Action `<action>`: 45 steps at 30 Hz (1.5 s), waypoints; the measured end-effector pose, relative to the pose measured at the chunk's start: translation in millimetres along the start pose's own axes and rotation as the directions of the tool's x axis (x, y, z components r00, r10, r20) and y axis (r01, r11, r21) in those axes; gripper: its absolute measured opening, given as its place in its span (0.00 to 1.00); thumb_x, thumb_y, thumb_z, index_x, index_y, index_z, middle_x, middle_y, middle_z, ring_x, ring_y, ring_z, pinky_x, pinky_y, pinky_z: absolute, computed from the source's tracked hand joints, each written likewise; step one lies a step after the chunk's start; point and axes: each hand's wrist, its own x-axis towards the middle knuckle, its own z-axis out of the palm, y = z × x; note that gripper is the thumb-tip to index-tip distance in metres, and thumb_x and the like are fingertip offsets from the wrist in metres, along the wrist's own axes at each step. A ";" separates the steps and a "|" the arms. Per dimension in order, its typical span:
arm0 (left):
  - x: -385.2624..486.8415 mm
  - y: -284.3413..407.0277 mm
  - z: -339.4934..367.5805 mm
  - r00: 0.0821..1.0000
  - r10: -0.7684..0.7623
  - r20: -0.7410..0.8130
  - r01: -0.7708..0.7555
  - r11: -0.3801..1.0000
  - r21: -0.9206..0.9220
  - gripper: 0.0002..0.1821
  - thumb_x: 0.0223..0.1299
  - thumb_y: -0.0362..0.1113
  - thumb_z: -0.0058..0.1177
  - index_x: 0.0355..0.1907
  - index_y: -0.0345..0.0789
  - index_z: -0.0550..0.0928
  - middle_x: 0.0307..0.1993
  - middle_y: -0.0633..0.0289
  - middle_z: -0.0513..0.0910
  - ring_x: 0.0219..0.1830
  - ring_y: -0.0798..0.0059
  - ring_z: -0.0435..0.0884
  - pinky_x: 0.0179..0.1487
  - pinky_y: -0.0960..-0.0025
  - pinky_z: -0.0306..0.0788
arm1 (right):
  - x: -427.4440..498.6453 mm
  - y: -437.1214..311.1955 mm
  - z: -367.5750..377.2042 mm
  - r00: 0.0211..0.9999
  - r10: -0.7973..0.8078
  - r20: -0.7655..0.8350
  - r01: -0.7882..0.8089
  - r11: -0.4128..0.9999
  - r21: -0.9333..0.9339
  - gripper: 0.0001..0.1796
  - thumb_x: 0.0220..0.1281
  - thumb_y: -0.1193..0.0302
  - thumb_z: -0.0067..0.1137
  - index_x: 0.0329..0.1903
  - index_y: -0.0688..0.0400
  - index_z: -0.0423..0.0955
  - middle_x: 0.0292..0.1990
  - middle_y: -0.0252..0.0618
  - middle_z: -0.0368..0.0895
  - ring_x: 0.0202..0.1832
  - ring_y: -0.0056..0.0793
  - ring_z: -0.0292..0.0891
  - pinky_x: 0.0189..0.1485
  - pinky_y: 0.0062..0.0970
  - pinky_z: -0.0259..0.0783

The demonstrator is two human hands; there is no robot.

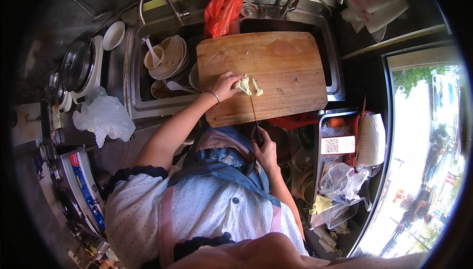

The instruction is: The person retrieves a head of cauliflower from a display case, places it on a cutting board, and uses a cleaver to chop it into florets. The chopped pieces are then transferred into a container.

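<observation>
My left hand [226, 86] holds a pale cauliflower piece [243, 84] down on a wooden cutting board [288, 58]. Beside it, to the right, lies a thin cut piece of cauliflower [257, 87]. My right hand [265, 150] is closed around the dark handle of a kitchen knife [253, 110], at the board's near edge. The narrow-looking blade points away from me, and its tip end reaches the held piece. A tiny crumb rests farther back on the board, which lies across the right sink basin.
In the left sink [138, 84] are stacked bowls [172, 56] and spoons. A red plastic bag [224, 7] hangs behind the board, between two faucets. At right, a cart [320, 121] carries a carrot, paper cups and plastic bags. A clear plastic bag [107, 115] lies at left.
</observation>
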 end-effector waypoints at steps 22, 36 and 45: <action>31.5 27.3 -8.5 0.962 -0.163 0.217 0.069 0.921 0.384 0.13 0.54 0.36 0.64 0.43 0.39 0.83 0.41 0.49 0.79 0.48 0.49 0.80 0.53 0.55 0.76 | 34.5 -51.1 -39.1 0.988 0.131 0.086 -0.100 0.950 -0.296 0.23 0.58 0.69 0.59 0.57 0.61 0.75 0.46 0.58 0.82 0.47 0.56 0.80 0.54 0.45 0.75; 41.9 31.4 -9.7 0.932 -0.242 0.269 0.100 0.887 0.451 0.10 0.51 0.36 0.64 0.37 0.35 0.85 0.40 0.44 0.81 0.44 0.47 0.83 0.49 0.54 0.79 | 40.5 -52.0 -34.0 0.976 0.176 0.130 -0.138 0.955 -0.261 0.20 0.59 0.71 0.56 0.54 0.62 0.72 0.43 0.59 0.82 0.46 0.58 0.79 0.51 0.48 0.75; 43.0 27.6 -3.8 0.926 -0.251 0.280 0.104 0.886 0.452 0.10 0.51 0.33 0.62 0.38 0.35 0.84 0.42 0.45 0.81 0.45 0.45 0.81 0.50 0.54 0.78 | 55.3 -24.9 -12.7 0.987 0.130 0.090 -0.110 0.974 -0.196 0.21 0.57 0.70 0.58 0.53 0.62 0.70 0.38 0.63 0.82 0.44 0.61 0.79 0.48 0.50 0.76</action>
